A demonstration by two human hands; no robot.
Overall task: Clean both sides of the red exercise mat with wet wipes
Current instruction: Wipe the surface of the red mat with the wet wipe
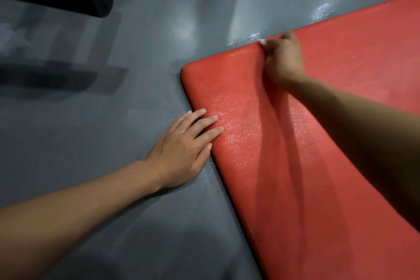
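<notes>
The red mat [318,154] is pressed at its nine-o'clock edge by the spread fingers of the left hand [181,150], while what seems a white wipe [263,41] is pinched by the right hand [284,61] at twelve o'clock.

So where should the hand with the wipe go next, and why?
Probably slide along the mat's far edge. The right hand grips a white wet wipe right at the far edge of the red exercise mat, near its corner. The left hand lies flat, fingers on the near edge, steadying it. The mat near the left hand glistens wet, so that part looks wiped already.
</notes>
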